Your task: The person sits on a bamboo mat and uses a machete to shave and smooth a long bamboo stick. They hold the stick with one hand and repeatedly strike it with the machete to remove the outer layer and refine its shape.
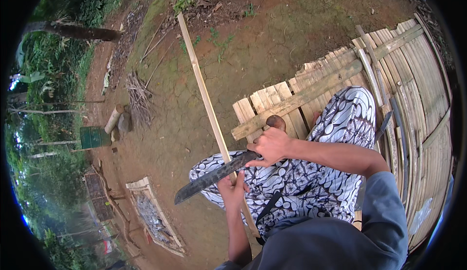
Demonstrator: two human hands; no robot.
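My right hand (271, 146) is closed round the handle of a machete (209, 178), whose broad dark blade points to the left and slightly toward me. The blade lies across a long pale bamboo strip (206, 97). Below the blade, my left hand (233, 189) grips that strip, its thumb up close to the blade's edge. From my lap the strip runs away to the far left over the ground. A rounded brown knob (276, 122), which looks like the end of the machete's handle, sticks out past my right fist.
I sit on a bamboo slat platform (335, 70) with a split bamboo pole across it; more strips lie at right. On the dirt stand a green container (95, 137), a twig bundle (138, 95) and a wood-framed bed of grey material (154, 216). Tree trunks rise at far left.
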